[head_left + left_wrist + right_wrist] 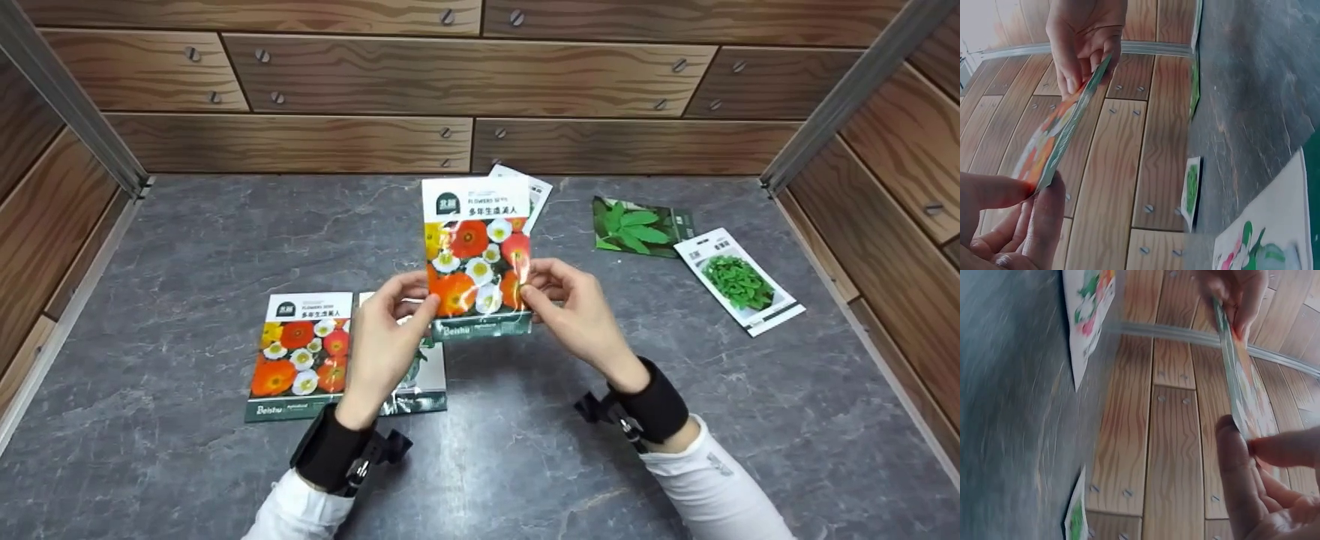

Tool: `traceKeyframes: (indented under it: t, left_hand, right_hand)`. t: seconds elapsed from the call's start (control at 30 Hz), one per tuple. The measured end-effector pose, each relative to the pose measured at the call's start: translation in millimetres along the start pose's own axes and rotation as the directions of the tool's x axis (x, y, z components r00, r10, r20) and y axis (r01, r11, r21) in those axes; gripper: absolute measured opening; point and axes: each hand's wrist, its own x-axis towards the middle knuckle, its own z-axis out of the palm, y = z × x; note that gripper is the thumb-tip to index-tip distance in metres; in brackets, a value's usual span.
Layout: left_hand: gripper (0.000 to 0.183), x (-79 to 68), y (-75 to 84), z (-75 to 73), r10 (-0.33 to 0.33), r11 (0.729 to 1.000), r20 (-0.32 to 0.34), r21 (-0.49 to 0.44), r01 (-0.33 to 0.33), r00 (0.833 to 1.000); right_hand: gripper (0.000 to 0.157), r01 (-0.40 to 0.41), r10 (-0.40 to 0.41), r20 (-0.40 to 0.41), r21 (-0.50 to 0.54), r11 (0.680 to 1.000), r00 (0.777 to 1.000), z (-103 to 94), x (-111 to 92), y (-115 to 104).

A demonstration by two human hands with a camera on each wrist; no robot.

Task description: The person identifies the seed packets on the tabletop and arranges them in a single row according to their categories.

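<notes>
A flower seed packet (480,259), with orange, red and white blooms on its front, is held up above the table by both hands. My left hand (386,334) pinches its lower left edge between thumb and fingers. On the opposite edge my right hand (577,311) pinches it the same way. The left wrist view shows the held packet (1061,129) tilted and clear of the tabletop. Below my left hand lies a matching flower packet (300,356). Beside that one is another packet (429,375), partly covered by the left hand.
Behind the held packet, a white packet (540,196) lies partly hidden. To the right are a green leaf packet (637,227) and a white-bordered packet with a leafy plant (739,281), overlapping at a corner. Wood-patterned walls (465,75) enclose the grey marbled table (525,465).
</notes>
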Motion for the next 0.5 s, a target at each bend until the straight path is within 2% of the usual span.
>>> traceKeyframes:
  t: [0.13, 0.27, 0.5]
  left_hand:
    - [0.043, -2.4, 0.5, -0.9, -0.006, 0.999, 0.018, 0.051, 0.005, 1.0]
    - [0.043, -1.8, -0.5, 0.6, -0.03, 0.997, 0.029, 0.07, 0.028, 0.999]
    - [0.045, -1.6, -1.4, 4.6, -0.067, 0.989, 0.069, 0.139, 0.057, 0.995]
  right_hand:
    - [0.045, 0.026, -0.023, 0.028, -0.093, 0.995, 0.999, -1.3, -2.3, -0.3]
    - [0.061, 0.032, -0.028, 0.036, -0.132, 0.991, 0.999, -2.3, -4.4, -2.4]
    - [0.062, 0.018, -0.007, 0.075, -0.157, 0.987, 0.997, -6.6, -5.6, -0.7]
